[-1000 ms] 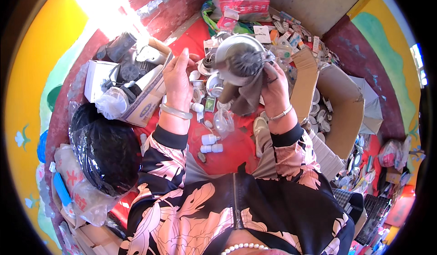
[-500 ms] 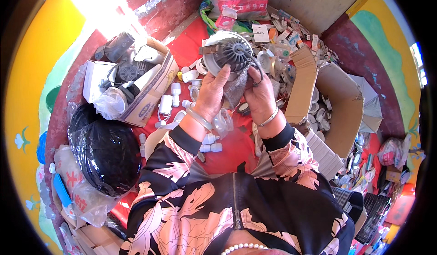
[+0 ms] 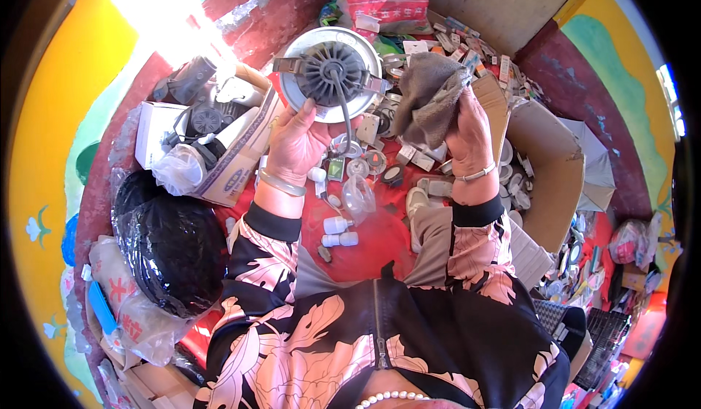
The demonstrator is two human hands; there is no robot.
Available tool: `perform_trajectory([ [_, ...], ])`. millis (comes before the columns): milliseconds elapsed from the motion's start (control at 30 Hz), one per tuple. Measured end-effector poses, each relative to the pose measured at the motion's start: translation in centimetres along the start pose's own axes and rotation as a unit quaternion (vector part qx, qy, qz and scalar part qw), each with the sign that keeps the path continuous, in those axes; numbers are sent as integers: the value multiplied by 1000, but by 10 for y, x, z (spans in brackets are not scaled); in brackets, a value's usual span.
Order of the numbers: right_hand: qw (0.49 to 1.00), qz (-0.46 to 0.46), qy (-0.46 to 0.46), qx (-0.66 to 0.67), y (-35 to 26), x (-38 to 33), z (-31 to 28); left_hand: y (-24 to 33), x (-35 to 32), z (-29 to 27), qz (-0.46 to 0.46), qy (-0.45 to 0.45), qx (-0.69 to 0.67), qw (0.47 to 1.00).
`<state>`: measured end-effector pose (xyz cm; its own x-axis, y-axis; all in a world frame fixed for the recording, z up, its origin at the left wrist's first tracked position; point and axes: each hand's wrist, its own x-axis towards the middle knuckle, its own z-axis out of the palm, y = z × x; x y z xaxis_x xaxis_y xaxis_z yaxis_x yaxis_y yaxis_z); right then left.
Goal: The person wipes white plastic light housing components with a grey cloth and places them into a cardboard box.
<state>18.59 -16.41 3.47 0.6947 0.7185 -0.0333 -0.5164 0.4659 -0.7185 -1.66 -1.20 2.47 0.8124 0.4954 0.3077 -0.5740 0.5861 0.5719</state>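
Observation:
My left hand (image 3: 298, 140) grips the lower rim of a round recessed downlight (image 3: 332, 69). The lamp has a white ring, a black finned heat sink, spring clips at its sides and a dark cable hanging down from its middle. Off to the right, my right hand (image 3: 471, 128) is closed on a grey-brown cloth (image 3: 429, 96), which bunches up above the fingers. The cloth and the lamp are apart. Below the lamp, a clear plastic bag (image 3: 358, 199) and white lamp holders (image 3: 336, 226) lie on the red sheet (image 3: 365, 252).
At left stands a carton (image 3: 244, 150) of lamp parts, with a black plastic bag (image 3: 169, 241) nearer me. An open cardboard box (image 3: 544, 168) holding white round parts is at right. Small boxes (image 3: 467, 44) pile up at the back, beside a red-and-white sack (image 3: 387, 4).
My hands have moved apart. The left hand has brought the downlight leftward, its finned back now facing up; the right hand has drawn the cloth away from it to the right.

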Motion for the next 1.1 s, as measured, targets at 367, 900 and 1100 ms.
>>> perform_trajectory([
  [367, 973, 121, -192, -32, 19, -21, 23, -15, -3, 16, -60, -23, -69, 996],
  [900, 993, 33, -64, -97, 59, -30, 36, -24, 7, 11, 57, 116, 138, 982],
  [1100, 990, -45, -88, -100, 48, -23, 19, -12, -4, 8, 22, 42, 320, 946],
])
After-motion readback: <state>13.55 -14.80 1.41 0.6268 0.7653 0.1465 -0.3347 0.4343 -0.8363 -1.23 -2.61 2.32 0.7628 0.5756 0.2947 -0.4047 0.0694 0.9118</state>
